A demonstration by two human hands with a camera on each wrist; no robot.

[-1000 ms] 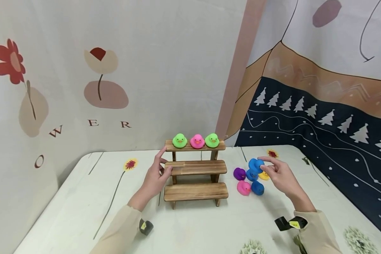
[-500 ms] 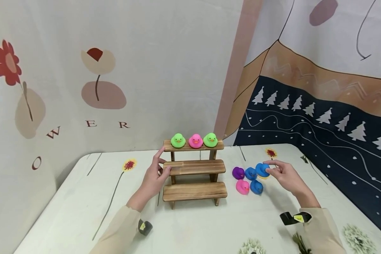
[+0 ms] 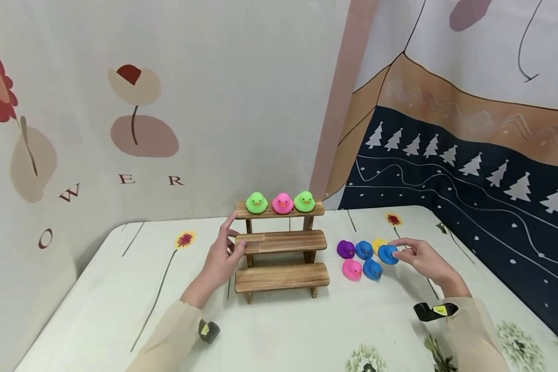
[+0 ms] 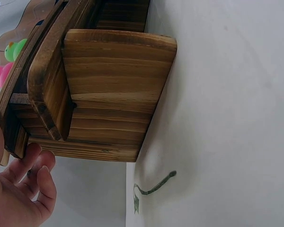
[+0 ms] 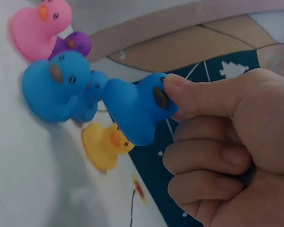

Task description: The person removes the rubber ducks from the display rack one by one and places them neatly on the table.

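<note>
My right hand (image 3: 423, 259) pinches a blue rubber duck (image 3: 388, 254) between thumb and index finger. In the right wrist view the held duck (image 5: 135, 109) is tilted, its beak toward the thumb, with the other fingers curled beneath. My left hand (image 3: 220, 261) holds the left side of a three-tier wooden stand (image 3: 283, 279), index finger at the top tier's end and thumb on the middle tier's edge. On the top tier sit a green duck (image 3: 257, 203), a pink duck (image 3: 282, 204) and another green duck (image 3: 304, 202), all facing forward.
Right of the stand, a purple duck (image 3: 346, 249), a blue duck (image 3: 364, 250), a pink duck (image 3: 352, 269) and another blue duck (image 3: 372, 269) cluster on the white tablecloth (image 3: 279, 336). Partly behind the held duck is a yellow one (image 3: 378, 244). A printed curtain (image 3: 242, 103) hangs behind.
My right hand has carried the blue duck right and lower, off the cluster and past the yellow duck, which shows again. The left hand keeps its place on the stand; the view has shifted slightly.
</note>
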